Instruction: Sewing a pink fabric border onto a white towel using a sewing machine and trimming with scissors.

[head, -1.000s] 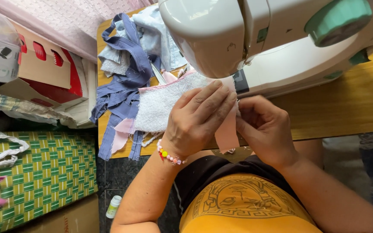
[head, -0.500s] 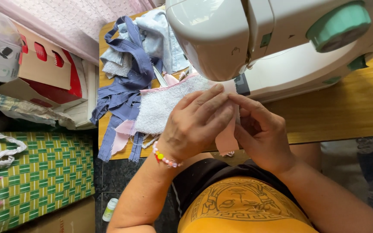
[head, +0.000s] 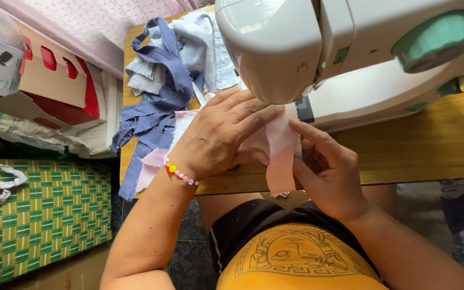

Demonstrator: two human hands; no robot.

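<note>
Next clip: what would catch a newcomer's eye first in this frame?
The large white sewing machine with mint-green knobs fills the top right, standing on a wooden table. Just below its head, the left hand and the right hand both pinch a pale pink strip of fabric that hangs over the table's edge. To the left, a heap of blue denim scraps lies on the table.

The white plastic sewing machine [head: 318,48] is cut off at twelve and three o'clock; its head hides the needle. The left hand [head: 218,137] covers most of the pale pink fabric piece [head: 281,156].
</note>
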